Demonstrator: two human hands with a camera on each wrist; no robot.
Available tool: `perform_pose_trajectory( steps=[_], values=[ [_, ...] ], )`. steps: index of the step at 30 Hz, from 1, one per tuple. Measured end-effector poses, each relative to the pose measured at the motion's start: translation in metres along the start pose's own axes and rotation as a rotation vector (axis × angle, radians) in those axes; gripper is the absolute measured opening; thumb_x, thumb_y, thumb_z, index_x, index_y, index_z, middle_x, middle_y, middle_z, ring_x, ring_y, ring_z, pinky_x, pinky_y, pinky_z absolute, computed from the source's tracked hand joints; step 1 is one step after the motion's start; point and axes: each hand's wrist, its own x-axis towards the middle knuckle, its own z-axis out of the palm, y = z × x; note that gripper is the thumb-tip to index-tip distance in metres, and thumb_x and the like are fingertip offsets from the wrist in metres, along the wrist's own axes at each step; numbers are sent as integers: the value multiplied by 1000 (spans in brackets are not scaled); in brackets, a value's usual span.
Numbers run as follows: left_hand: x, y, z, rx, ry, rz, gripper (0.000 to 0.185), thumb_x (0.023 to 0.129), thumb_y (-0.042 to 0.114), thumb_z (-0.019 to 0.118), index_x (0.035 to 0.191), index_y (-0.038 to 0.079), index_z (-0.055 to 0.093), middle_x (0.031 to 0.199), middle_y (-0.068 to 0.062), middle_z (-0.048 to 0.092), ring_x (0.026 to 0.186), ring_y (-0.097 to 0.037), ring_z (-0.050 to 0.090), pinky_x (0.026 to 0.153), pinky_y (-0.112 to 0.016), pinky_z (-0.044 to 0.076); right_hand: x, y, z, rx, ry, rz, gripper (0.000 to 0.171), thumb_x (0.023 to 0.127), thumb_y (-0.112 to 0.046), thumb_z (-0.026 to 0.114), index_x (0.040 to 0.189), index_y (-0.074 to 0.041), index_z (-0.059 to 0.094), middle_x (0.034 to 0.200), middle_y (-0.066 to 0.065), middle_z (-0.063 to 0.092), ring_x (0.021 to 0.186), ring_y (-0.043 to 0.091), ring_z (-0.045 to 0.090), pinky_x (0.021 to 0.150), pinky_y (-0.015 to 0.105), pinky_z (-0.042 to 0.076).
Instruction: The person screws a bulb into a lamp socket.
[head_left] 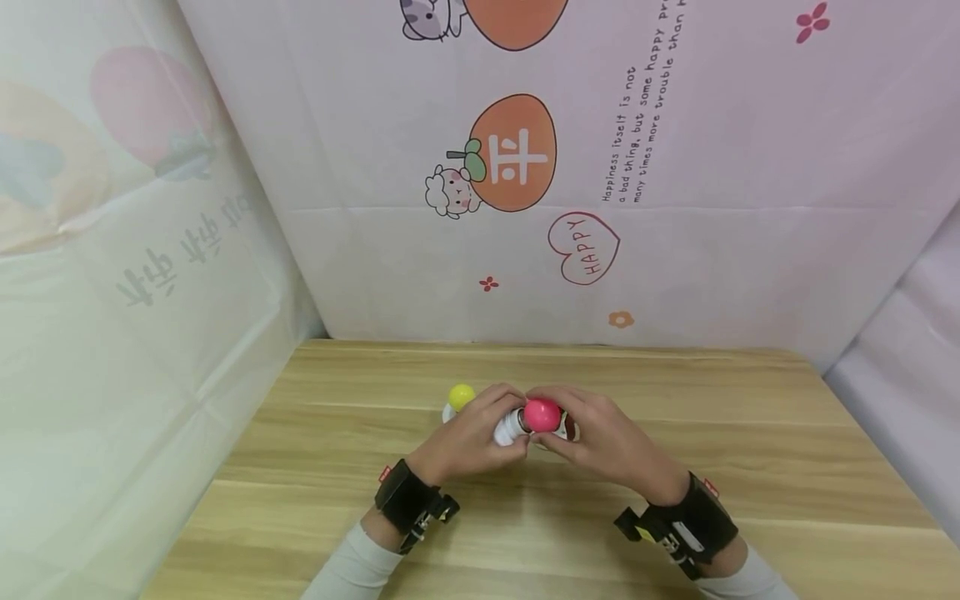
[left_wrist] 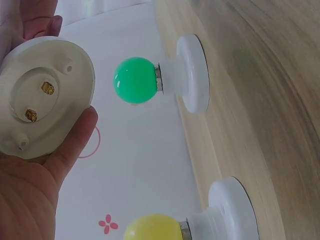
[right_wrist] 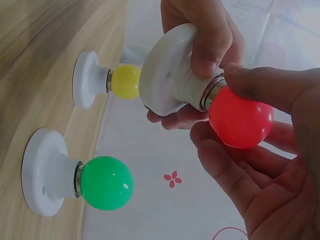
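Observation:
My left hand (head_left: 472,437) grips a white round lamp holder (right_wrist: 167,70), lifted off the table and tilted. Its underside, with two brass screws, faces the left wrist view. With thumb and fingers, my right hand (head_left: 603,433) holds a red bulb (right_wrist: 241,117) whose metal base sits at the holder's mouth. Part of that metal base shows; how deep it goes in is hidden. Past the hands, a green bulb (left_wrist: 136,80) stands in its own white holder (left_wrist: 192,75) on the table. A yellow bulb (right_wrist: 125,81) stands in another white holder (right_wrist: 87,79).
The wood-grain table (head_left: 480,533) reaches back to a printed white cloth (head_left: 390,250). More cloth hangs at the left (head_left: 150,375) and right sides. Black camera straps are on both wrists. Something whitish and dark red, partly hidden, shows beside the right hand in the head view.

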Motion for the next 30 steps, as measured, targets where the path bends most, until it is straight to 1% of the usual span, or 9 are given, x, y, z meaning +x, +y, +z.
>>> perform_pose_trajectory(
  steps=[4,6,12,15,19,21,26,28,30],
  values=[
    [0,0,-1,5,-5,-4,36,91,18,74,125,9,66,126,0,63,108,-10,59,87,-15,55,0,0,1,-4,-3,15,50,86,-18,90,128,-1,69,119,11,77,96,13,73,77,26,64],
    [0,0,-1,8,-8,-6,36,91,18,74,125,10,66,127,0,63,109,-9,59,87,-15,55,1,1,1,-3,-4,24,50,86,-20,90,126,0,70,117,10,77,96,13,75,79,25,64],
    [-1,0,0,11,-22,7,32,95,22,74,123,11,66,125,1,63,107,-9,58,85,-13,55,1,2,2,-19,-3,53,42,86,-28,90,116,-5,71,101,3,77,80,6,69,68,20,61],
    [-1,1,0,5,-30,5,31,96,23,74,123,11,66,124,0,62,107,-9,58,83,-12,54,1,1,2,-34,-14,80,40,86,-31,90,112,-7,71,95,0,76,75,6,67,65,19,59],
    [0,2,0,3,-33,-2,32,95,23,75,124,11,66,124,0,62,107,-10,58,84,-11,54,0,1,3,-57,-13,93,41,85,-33,90,111,-7,71,94,0,75,72,8,67,63,22,60],
    [0,2,0,6,-32,-4,33,94,22,75,124,11,66,125,0,62,107,-10,58,84,-11,54,0,0,4,-91,-7,92,44,85,-35,91,112,-7,70,98,0,75,75,8,67,64,22,60],
    [0,1,1,33,-16,4,37,92,21,78,124,8,66,126,-2,63,108,-12,60,85,-12,55,1,-2,5,-158,0,90,60,86,-36,90,133,-9,65,133,10,64,81,10,64,68,22,60],
    [0,1,0,38,-12,6,38,91,21,78,125,8,66,127,-3,64,109,-12,60,85,-13,55,2,-3,6,-139,5,65,59,87,-32,90,136,-11,65,136,10,61,84,10,63,67,23,59],
    [0,0,0,42,-12,8,39,91,21,78,125,8,65,127,-2,63,109,-11,59,84,-13,54,2,-4,5,-112,7,31,52,87,-27,89,133,-13,67,132,8,62,87,11,64,68,23,60]
  ],
)
